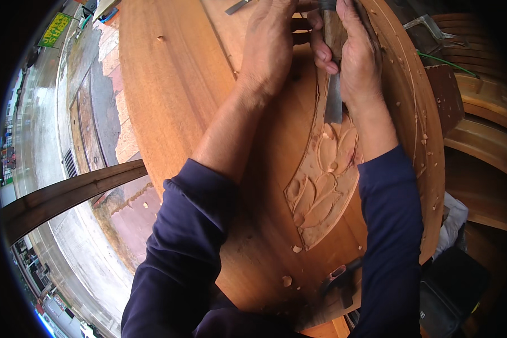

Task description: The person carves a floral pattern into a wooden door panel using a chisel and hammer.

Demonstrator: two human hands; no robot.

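A chisel [333,98] with a flat metal blade and wooden handle points toward me over the carved wooden panel [174,73]. My right hand [361,62] is closed around the handle. From the left, my left hand [269,48] reaches to the same handle with bent fingers, partly in shadow. The blade's edge meets the upper end of a relief of carved leaves [320,208], sunk into a pointed recess. Wood chips lie in and around the carving.
A dark tool [341,283], its kind unclear, lies on the panel's near part. Another flat metal tool [236,7] is at the far edge. Curved wooden pieces [484,135] stand at right, above a black case [453,293]. A wooden beam [73,194] and paved street lie left.
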